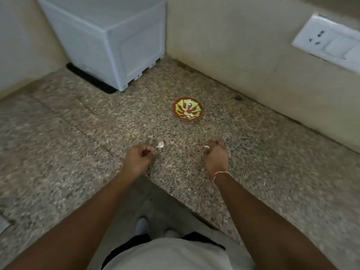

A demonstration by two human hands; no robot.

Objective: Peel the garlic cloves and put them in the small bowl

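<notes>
Head view shows the left hand with fingers curled, apparently pinching a scrap of skin; a garlic piece lies just beside it on the counter. Right hand pinches a pale clove. Beyond sits the small bowl, red and green, holding pale peeled cloves.

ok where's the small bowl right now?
In the head view the small bowl sits on the speckled counter, beyond the right hand, near the back wall and right of the white box.

Head cam, high, facing down at countertop.
</notes>
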